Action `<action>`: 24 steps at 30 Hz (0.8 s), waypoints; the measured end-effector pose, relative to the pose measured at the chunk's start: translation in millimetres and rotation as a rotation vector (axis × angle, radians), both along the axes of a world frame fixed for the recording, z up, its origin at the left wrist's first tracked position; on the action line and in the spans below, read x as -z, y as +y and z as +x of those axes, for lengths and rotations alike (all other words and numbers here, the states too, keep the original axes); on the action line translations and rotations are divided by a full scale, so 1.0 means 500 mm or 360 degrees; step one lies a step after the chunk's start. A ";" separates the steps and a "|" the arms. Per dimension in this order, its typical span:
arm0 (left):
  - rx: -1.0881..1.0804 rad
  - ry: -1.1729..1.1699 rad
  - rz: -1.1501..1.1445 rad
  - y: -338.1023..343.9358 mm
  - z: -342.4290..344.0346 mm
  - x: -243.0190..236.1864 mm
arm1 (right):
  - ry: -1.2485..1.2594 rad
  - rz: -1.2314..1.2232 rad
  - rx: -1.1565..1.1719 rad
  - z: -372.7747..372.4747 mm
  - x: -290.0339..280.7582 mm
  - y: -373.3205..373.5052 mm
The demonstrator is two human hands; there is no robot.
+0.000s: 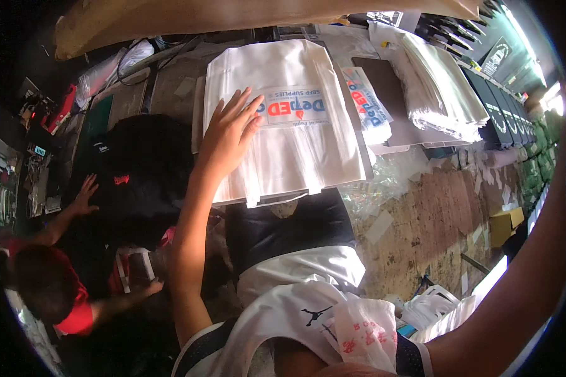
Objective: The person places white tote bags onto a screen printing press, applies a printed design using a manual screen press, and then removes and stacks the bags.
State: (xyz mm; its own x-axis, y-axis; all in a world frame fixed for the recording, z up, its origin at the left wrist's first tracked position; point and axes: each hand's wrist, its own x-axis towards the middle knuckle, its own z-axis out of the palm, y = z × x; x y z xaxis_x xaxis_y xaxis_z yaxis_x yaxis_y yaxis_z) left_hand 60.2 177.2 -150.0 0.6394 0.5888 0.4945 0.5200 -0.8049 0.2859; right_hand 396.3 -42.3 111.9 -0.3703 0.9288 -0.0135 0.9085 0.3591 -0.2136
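Note:
A white cloth bag [308, 151] lies flat in front of me, with a blue and red print [295, 108] inside a pale rectangle near its middle. My left hand [233, 129] rests on its left part, fingers spread and lying flat, fingertips at the edge of the print. A dark flat board [368, 164] shows along the bag's right edge. To the right lie several pieces with the same blue and red print [370, 113]. My right arm [516, 283] stretches up along the right rim; its hand is out of view.
A stack of white bags [443, 94] stands at the far right, by black boxes [503, 113]. A brown-covered panel [264, 19] spans the top. At left, another person [50, 283] reaches over black printed cloth [138, 157]. A small yellow box [506, 226] sits lower right.

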 end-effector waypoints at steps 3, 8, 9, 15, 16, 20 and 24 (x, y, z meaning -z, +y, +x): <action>0.0133 -0.0150 -0.0289 -0.077 -0.023 -0.061 | -0.0017 -0.0001 0.0029 -0.010 0.005 -0.010; 0.0644 0.0110 -0.1097 -0.271 -0.177 -0.285 | 0.0162 0.0005 -0.0140 -0.008 0.060 0.053; 0.0895 0.0174 -0.0963 -0.274 -0.215 -0.293 | 0.0185 -0.0005 -0.0200 -0.034 0.065 0.074; 0.1399 -0.0399 -0.0564 -0.244 -0.292 -0.330 | 0.0557 0.0063 -0.0524 -0.152 0.060 0.187; 0.1427 -0.0496 -0.0491 -0.203 -0.285 -0.348 | 0.0557 0.0092 -0.0485 -0.169 0.038 0.171; 0.0295 -0.0794 -0.0194 -0.173 -0.170 -0.346 | 0.0377 0.0336 -0.0467 -0.237 0.166 0.191; 0.0515 -0.0590 -0.0054 -0.142 0.042 -0.293 | 0.0423 0.0682 -0.0253 -0.249 0.280 0.172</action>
State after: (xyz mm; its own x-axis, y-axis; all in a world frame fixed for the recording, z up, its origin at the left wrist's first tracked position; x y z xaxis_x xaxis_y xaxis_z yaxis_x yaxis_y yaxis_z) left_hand 81.4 106.0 -3.7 0.5768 0.4086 0.7074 0.1030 -0.8954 0.4332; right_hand 272.0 43.6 -28.2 -0.4463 0.7626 0.4683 0.7702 0.5938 -0.2329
